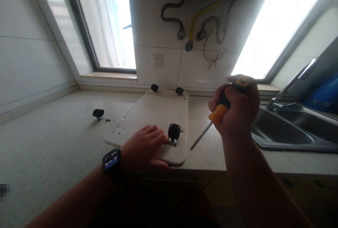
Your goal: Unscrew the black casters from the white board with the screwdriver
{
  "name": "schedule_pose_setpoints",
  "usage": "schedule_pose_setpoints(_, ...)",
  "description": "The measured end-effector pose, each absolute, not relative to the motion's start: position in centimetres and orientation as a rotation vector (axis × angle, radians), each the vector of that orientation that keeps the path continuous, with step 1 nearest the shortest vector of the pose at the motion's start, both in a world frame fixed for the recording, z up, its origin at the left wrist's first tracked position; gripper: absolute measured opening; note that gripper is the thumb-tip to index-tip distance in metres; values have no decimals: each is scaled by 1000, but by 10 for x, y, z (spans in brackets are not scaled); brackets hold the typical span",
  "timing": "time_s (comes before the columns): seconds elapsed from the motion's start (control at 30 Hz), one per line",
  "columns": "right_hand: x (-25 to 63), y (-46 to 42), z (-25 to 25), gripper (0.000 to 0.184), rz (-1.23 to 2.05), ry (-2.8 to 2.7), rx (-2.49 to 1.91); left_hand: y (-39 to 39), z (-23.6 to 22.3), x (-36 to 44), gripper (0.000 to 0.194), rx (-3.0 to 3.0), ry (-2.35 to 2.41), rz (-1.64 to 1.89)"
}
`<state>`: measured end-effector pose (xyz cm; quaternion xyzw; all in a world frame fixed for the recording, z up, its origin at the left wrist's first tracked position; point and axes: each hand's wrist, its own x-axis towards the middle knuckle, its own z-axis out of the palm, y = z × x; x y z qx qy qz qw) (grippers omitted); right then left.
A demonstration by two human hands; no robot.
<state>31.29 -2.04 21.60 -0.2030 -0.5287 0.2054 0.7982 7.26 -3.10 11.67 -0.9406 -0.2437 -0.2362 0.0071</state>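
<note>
A white board [155,110] with rounded corners lies on the countertop. My left hand [144,145], a watch on its wrist, clasps the board's near edge, fingers over the top and thumb along the front. Its fingertips are beside a black caster wheel [174,131] standing on a metal plate at the near right corner. My right hand [236,104] is closed around a screwdriver [218,113] with a black and yellow handle. The screwdriver is raised right of the board, tip pointing down and left, apart from the caster.
Two casters, one on the left [154,87] and one on the right [179,90], stand at the board's far end. A loose caster [98,113] and small screws [107,120] lie left of it. A sink [283,125] with a faucet [293,83] is at the right.
</note>
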Motion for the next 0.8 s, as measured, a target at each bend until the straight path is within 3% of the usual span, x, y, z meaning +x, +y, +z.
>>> schedule_pose_setpoints(0.23, 284, 32, 240, 26, 452, -1537, -276, 5, 116, 88, 67, -2921, -773, -722)
schedule_pose_setpoints(0.43, 277, 65, 228, 22, 569, -1660, -334, 34, 121, 88, 64, -2981, -800, -753)
schedule_pose_setpoints(0.6, 286, 83, 214, 25, 655, -1731, -306, 40, 150, 87, 23, -3178, -1030, -1270)
schedule_pose_setpoints(0.7, 290, 86, 213, 25, 678, -1722, -331, 40, 159, 98, 23, -3082, -1309, -1574)
schedule_pose_setpoints(0.8, 290, 85, 215, 27, 700, -1747, -357, 39, 156, 112, 24, -3122, -1381, -1622)
